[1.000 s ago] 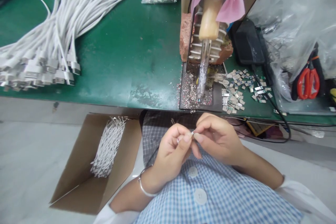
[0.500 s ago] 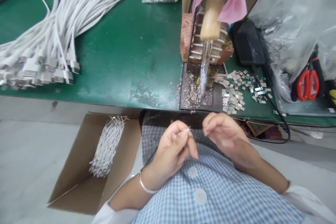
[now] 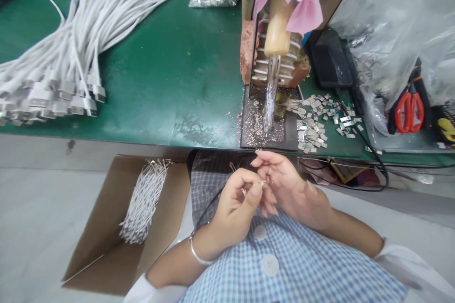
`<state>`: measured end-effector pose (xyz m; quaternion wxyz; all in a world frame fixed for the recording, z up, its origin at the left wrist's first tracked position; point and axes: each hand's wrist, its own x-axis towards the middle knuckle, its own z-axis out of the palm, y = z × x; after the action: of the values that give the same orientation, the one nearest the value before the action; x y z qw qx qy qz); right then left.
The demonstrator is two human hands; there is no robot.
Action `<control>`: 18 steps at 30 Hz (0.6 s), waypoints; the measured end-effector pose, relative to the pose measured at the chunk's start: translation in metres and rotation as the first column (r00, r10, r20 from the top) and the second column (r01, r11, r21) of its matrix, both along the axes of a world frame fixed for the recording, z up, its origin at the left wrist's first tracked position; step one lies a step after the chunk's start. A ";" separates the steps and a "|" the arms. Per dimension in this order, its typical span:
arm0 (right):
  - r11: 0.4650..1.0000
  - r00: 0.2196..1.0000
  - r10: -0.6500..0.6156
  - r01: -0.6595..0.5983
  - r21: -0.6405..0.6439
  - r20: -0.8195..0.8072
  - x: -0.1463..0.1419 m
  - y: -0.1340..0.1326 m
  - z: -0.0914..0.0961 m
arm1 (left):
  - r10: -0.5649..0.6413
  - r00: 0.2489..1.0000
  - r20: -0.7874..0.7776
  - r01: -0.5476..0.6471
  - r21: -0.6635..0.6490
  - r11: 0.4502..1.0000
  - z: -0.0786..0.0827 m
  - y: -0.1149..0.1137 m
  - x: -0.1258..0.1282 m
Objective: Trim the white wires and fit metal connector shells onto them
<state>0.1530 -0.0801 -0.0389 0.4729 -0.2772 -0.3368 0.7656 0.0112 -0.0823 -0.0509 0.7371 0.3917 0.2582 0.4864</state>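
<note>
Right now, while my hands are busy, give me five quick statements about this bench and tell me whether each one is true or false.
1. The left hand pinches a small white wire end. True.
2. The soldering iron is in the right hand. False: it stands above the bench, apart from both hands.
3. White cables lie inside the cardboard box. True.
4. The bundle of white USB cables lies to the right of the soldering iron in the picture. False: it lies to the left of it.
5. A bracelet circles the left wrist. True.
</note>
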 end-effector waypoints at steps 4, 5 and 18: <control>0.981 0.973 -0.087 0.046 0.190 0.214 0.002 -0.004 -0.011 | 0.073 0.997 0.028 -0.070 -0.085 0.994 0.002 0.001 -0.001; 0.966 0.940 -0.126 0.045 0.253 0.316 0.004 -0.004 -0.012 | 0.107 0.994 0.036 -0.102 -0.110 0.989 0.004 0.002 -0.001; 0.785 0.643 -0.481 0.013 0.619 0.596 0.024 0.003 0.008 | 0.078 0.993 0.090 -0.034 -0.409 0.912 0.019 0.023 -0.003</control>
<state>0.1769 -0.0772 -0.0314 0.4636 -0.4508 -0.6620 0.3790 0.0079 -0.0596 -0.0314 0.8006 0.1962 0.3262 0.4627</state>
